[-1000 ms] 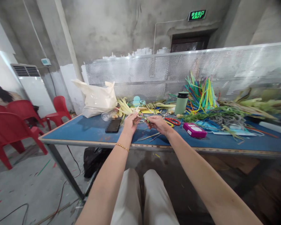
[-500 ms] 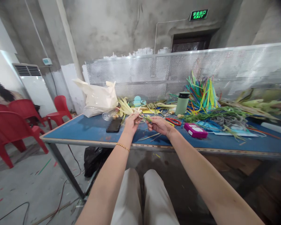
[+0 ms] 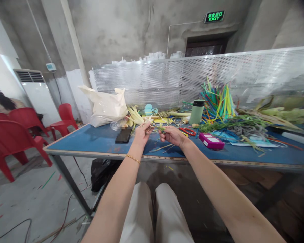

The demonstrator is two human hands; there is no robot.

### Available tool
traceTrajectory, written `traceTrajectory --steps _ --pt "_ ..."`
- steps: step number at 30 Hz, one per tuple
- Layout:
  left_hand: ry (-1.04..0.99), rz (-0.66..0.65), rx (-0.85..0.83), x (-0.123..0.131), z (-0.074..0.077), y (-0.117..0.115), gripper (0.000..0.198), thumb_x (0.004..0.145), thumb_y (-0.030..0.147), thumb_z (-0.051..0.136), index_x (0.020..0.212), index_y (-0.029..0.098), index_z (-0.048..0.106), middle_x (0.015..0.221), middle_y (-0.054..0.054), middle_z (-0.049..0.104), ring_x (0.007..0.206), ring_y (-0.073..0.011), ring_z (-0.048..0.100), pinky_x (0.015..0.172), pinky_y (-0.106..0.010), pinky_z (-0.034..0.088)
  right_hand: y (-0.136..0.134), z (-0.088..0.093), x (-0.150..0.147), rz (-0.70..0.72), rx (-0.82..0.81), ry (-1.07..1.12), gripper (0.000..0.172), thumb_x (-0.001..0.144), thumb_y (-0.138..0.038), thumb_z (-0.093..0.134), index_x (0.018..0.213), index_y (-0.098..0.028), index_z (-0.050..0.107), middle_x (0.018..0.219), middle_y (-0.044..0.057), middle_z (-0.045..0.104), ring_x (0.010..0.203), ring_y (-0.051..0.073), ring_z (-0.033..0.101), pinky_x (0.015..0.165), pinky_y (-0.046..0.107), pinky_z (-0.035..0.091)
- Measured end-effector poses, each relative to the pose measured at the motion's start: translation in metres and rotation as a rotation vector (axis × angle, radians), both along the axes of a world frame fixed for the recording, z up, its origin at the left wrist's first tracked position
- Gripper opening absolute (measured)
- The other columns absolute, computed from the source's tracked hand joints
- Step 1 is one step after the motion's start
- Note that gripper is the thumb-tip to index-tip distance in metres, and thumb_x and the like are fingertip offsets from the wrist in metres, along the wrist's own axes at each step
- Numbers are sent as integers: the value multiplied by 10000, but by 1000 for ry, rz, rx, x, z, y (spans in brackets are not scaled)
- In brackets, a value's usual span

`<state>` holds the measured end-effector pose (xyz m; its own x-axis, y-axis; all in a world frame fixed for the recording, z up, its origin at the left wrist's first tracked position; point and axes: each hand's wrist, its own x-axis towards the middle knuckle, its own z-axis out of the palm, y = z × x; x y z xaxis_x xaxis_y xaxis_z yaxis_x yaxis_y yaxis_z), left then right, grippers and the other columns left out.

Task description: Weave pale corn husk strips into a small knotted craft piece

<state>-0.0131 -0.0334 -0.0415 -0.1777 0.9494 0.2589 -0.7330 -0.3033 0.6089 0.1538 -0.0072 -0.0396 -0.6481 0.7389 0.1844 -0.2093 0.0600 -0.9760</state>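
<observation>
Both my hands are held out over the blue table [image 3: 91,143], close together. My left hand [image 3: 142,131] pinches a thin pale leaf strip [image 3: 152,127] between thumb and fingers. My right hand [image 3: 171,135] is closed on the other end, where a small green woven leaf piece [image 3: 161,128] shows above the fingers. A gold bracelet [image 3: 132,158] is on my left wrist. Just beyond my hands lie pale yellow-green leaf strips [image 3: 135,115] and red-handled scissors [image 3: 187,131].
On the table: a dark phone [image 3: 123,134], a cream bag [image 3: 106,106], a green flask [image 3: 197,111], a magenta box [image 3: 211,140], coloured straws [image 3: 218,101], green and grey strands [image 3: 233,126]. A perforated metal screen [image 3: 255,72] backs it. Red chairs [image 3: 17,135] stand left, beside another person [image 3: 0,101].
My hands stay in the same place; the fingers have shifted slightly on the leaf piece, and the right hand has risen a little.
</observation>
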Motion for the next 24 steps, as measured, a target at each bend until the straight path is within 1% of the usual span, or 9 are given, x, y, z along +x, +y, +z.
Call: traceTrajectory --steps 5,12,16,20,24 --pt "11 11 -3 0 -1 1 181 653 94 786 661 133 610 587 9 640 563 -96 617 732 -278 512 1 0 0 -6 3 -2 203 703 -296 744 697 -179 579 520 -8 566 478 139 547 509 287 451" --pt "11 7 1 -1 -1 1 164 657 98 784 677 135 625 604 -3 656 599 -111 639 765 -296 523 1 1 0 -26 15 4 325 704 -430 798 720 -160 617 532 -16 562 489 116 545 513 258 450" --pt "2 10 -9 0 1 0 151 661 85 774 680 132 632 602 -7 660 605 -117 645 743 -286 522 -1 3 -2 -80 13 27 366 682 -452 823 719 -146 626 597 6 618 503 113 572 499 247 460" --pt "-5 19 -10 -1 1 0 151 658 83 777 694 131 639 627 -8 667 619 -119 652 748 -288 518 -1 3 -2 -109 10 27 370 644 -427 854 718 -145 627 649 29 671 527 117 600 500 239 475" --pt "4 22 3 -1 0 1 164 654 95 789 705 135 638 638 -10 671 638 -124 661 733 -275 517 0 3 -2 -126 36 38 334 645 -379 858 706 -148 625 638 15 660 533 106 595 503 229 481"
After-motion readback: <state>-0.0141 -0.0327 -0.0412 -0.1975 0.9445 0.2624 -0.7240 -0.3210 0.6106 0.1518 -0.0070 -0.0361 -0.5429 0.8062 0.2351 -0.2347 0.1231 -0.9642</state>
